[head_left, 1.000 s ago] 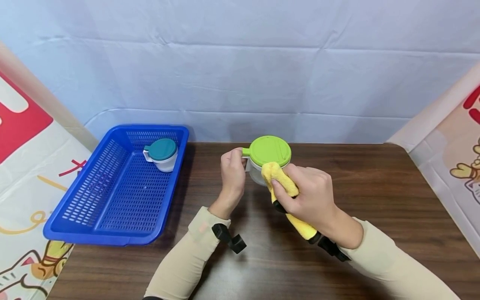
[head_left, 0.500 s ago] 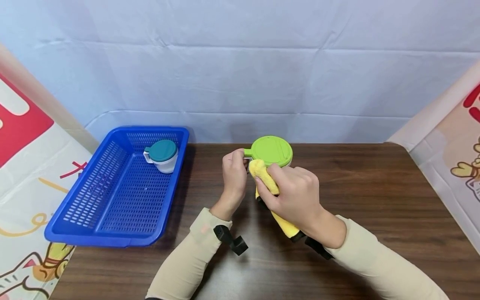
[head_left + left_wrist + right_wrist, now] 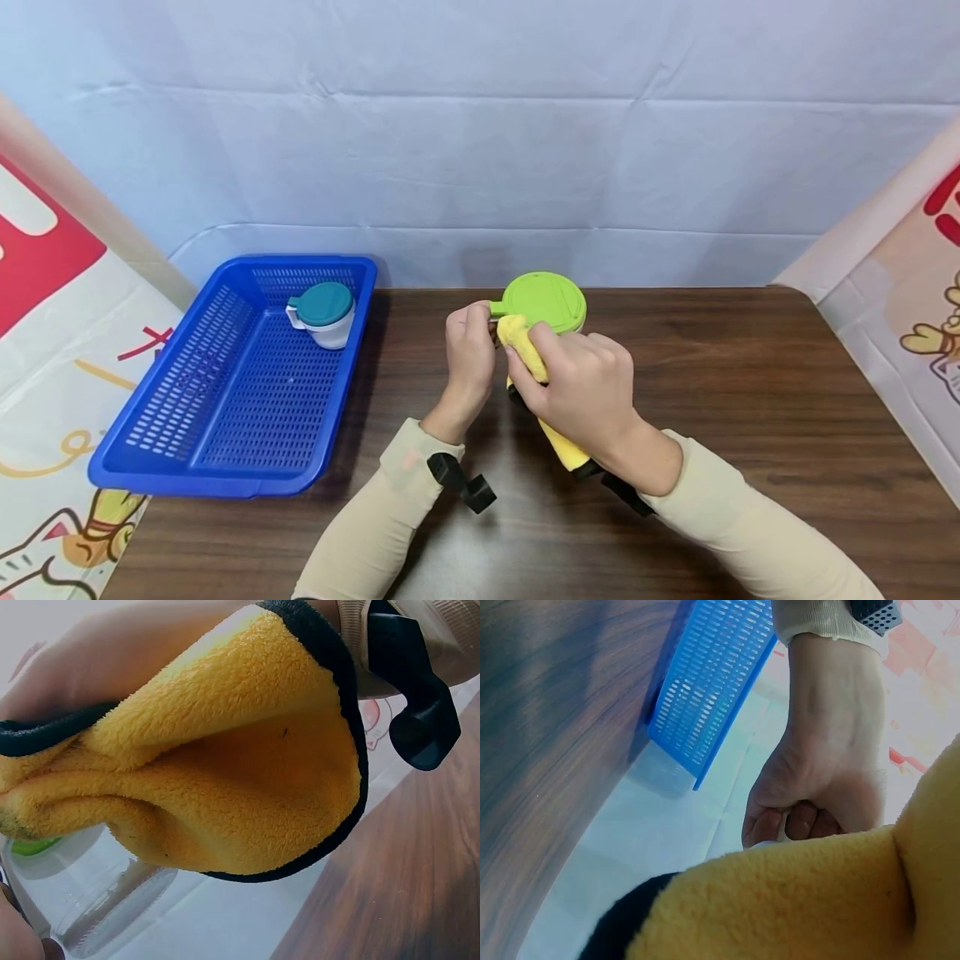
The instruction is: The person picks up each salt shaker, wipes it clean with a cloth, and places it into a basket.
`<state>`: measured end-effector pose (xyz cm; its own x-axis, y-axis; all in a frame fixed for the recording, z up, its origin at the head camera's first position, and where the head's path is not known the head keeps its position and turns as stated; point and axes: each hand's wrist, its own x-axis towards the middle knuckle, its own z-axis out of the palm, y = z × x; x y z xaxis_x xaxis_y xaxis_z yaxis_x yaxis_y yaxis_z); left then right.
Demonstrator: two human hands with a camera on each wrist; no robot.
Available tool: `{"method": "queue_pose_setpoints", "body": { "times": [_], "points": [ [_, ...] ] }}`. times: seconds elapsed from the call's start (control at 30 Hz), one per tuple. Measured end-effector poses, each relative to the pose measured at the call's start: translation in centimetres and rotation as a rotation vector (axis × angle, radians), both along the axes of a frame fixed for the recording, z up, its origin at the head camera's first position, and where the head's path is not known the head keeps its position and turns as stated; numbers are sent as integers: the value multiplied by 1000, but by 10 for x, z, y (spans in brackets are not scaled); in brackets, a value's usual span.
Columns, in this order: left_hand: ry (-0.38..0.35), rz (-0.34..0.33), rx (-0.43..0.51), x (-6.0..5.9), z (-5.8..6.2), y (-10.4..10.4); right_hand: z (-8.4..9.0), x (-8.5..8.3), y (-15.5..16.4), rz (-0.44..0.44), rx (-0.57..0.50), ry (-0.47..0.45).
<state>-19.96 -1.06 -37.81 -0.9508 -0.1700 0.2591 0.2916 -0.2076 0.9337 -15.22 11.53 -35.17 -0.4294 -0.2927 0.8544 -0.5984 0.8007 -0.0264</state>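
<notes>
A person's left hand (image 3: 468,354) pinches the side handle of a clear plastic cup with a round lime-green lid (image 3: 543,302), fingers curled round the handle just below the lid's small green tab. The cup stands upright on the dark brown wooden table (image 3: 750,400), near its far edge and roughly at the middle of its width. The right hand (image 3: 585,387) is clenched round a fluffy yellow cloth with a black hem (image 3: 525,350) and presses the bunched end of it against the near side of the cup, right beside the left hand's fingers; the cloth's loose tail hangs out under the right wrist toward the person.

From the left wrist view, the cloth (image 3: 225,787) fills most of the frame, folded over on itself, with the cup's clear wall (image 3: 97,892) showing beneath it. The right wrist view shows the left hand (image 3: 825,787) with its fingers tucked in, above a mound of the cloth (image 3: 795,900).

To the left of the cup, well apart from it, a blue perforated plastic basket (image 3: 225,392) sits on the table's left end. In the basket's far right corner stands a small white cup with a teal lid (image 3: 324,310), upright.
</notes>
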Motion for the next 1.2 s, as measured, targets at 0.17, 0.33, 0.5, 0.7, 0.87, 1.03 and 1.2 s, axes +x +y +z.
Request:
{"method": "queue_pose_setpoints", "body": {
  "times": [0.17, 0.33, 0.5, 0.7, 0.87, 1.03, 1.2],
  "points": [
    [0, 16, -23, -1, -1, 0, 1, 0, 1, -16, 15, -14],
    [5, 20, -31, 0, -1, -1, 2, 1, 2, -14, 24, -21],
    [10, 16, -41, 0, -1, -2, 2, 1, 3, -9, 30, -25],
    [5, 27, -50, 0, -1, -3, 1, 2, 6, -9, 33, -33],
    [4, 40, -67, 0, -1, -4, 0, 2, 9, 1, 17, -33],
    [12, 34, -70, 0, -1, -5, 0, 2, 13, 15, 1, -40],
    [13, 39, -48, 0, -1, -4, -2, 2, 16, 23, -10, -22]
  ]
}}
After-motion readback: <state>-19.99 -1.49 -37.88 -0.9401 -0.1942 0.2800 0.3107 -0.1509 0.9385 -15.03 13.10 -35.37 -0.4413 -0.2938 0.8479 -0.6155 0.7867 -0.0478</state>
